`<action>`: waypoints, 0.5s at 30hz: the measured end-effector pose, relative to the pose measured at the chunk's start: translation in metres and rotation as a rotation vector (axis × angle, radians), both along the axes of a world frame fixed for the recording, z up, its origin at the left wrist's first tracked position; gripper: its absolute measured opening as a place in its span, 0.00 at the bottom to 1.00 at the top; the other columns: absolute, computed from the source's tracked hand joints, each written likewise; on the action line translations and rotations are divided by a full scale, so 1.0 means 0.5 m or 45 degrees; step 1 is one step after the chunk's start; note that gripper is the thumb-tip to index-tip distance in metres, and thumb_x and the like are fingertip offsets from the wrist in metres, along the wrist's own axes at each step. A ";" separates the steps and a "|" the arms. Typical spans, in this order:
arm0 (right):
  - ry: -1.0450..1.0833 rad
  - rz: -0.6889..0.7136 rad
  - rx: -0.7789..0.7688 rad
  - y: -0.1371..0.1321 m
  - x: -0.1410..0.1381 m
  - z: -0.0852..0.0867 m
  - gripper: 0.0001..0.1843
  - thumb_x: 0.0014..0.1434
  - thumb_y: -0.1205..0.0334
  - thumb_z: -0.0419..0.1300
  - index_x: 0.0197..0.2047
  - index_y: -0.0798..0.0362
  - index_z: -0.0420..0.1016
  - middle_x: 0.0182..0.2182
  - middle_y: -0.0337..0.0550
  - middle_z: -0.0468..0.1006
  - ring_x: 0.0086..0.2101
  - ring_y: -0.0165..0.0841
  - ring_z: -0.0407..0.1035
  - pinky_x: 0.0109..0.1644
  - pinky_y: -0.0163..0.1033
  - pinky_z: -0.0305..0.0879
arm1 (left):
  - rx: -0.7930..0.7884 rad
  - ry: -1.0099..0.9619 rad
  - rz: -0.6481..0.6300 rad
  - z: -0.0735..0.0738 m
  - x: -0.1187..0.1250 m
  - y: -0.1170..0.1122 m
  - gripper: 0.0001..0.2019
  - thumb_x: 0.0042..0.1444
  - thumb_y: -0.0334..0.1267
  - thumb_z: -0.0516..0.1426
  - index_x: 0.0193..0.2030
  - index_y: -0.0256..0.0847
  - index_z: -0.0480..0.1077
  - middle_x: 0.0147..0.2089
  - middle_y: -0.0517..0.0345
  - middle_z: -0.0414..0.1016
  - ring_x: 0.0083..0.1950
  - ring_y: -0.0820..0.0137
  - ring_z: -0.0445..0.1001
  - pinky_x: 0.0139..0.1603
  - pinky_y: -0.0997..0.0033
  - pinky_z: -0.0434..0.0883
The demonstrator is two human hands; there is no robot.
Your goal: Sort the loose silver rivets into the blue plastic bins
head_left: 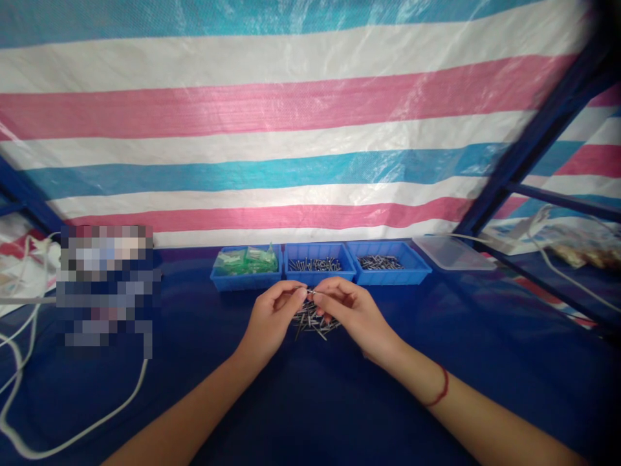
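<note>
Though slender — metal rods [312, 322] in a spiky heap beneath bare hands [275, 316] [356, 316]

Between my left fingers [299, 296] and my right fingers [326, 301] I pinch a small silvery metal piece [311, 292], roughly level, too small to make out fully. Beneath it, thin metal pins [313, 323] lie crisscrossed on the desk [301, 401] in a loose heap, dull grey.

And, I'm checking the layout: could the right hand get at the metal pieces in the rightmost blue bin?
Probably yes: those metal pieces lie in an open-topped bin and nothing visible blocks the right hand, though its fingers pinch a small part.
</note>
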State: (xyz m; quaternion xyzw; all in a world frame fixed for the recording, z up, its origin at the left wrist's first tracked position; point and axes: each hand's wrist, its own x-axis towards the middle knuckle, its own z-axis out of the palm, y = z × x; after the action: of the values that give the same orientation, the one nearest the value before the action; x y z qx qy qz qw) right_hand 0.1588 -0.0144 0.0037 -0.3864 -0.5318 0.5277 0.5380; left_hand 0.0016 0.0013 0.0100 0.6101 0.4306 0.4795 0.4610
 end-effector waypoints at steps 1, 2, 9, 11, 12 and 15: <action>-0.011 0.008 -0.015 -0.001 -0.002 0.000 0.09 0.52 0.57 0.64 0.33 0.53 0.72 0.24 0.35 0.73 0.26 0.26 0.67 0.28 0.31 0.62 | 0.006 0.000 0.003 0.000 0.000 0.000 0.11 0.53 0.42 0.59 0.38 0.37 0.74 0.34 0.57 0.78 0.34 0.70 0.74 0.39 0.73 0.70; -0.023 0.015 -0.030 -0.002 -0.003 0.001 0.09 0.52 0.58 0.64 0.33 0.53 0.72 0.23 0.35 0.72 0.26 0.26 0.66 0.28 0.31 0.62 | 0.010 -0.002 0.003 -0.001 0.000 0.000 0.10 0.53 0.42 0.59 0.38 0.37 0.74 0.34 0.58 0.78 0.34 0.71 0.74 0.38 0.73 0.70; -0.155 0.045 -0.059 -0.004 -0.006 0.007 0.09 0.55 0.57 0.59 0.35 0.54 0.73 0.24 0.36 0.72 0.24 0.25 0.65 0.29 0.32 0.61 | 0.006 -0.028 -0.029 0.003 0.003 -0.002 0.09 0.53 0.40 0.59 0.38 0.37 0.74 0.32 0.58 0.78 0.34 0.70 0.75 0.38 0.74 0.71; -0.175 0.066 -0.051 -0.002 -0.007 0.006 0.10 0.56 0.56 0.59 0.36 0.54 0.74 0.24 0.36 0.72 0.24 0.25 0.65 0.29 0.32 0.61 | 0.015 -0.026 -0.032 0.003 0.002 -0.001 0.10 0.53 0.41 0.59 0.38 0.37 0.74 0.33 0.58 0.78 0.34 0.70 0.75 0.38 0.74 0.71; -0.181 0.076 -0.043 -0.001 -0.007 0.005 0.10 0.56 0.56 0.59 0.36 0.54 0.74 0.25 0.36 0.72 0.24 0.26 0.64 0.29 0.32 0.61 | 0.019 -0.019 -0.033 0.003 0.001 -0.001 0.10 0.53 0.41 0.59 0.38 0.37 0.74 0.34 0.58 0.78 0.35 0.70 0.75 0.38 0.74 0.71; -0.189 0.088 -0.013 0.001 -0.006 0.000 0.11 0.56 0.55 0.59 0.35 0.54 0.73 0.23 0.35 0.70 0.24 0.26 0.64 0.28 0.32 0.61 | 0.034 0.009 -0.023 0.001 0.000 0.001 0.10 0.53 0.41 0.59 0.38 0.37 0.74 0.35 0.57 0.78 0.36 0.69 0.75 0.39 0.73 0.71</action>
State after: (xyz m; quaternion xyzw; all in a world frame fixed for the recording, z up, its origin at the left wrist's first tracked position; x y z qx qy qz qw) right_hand 0.1559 -0.0138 0.0037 -0.4085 -0.5804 0.5188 0.4765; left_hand 0.0015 0.0016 0.0106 0.6218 0.4202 0.4790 0.4554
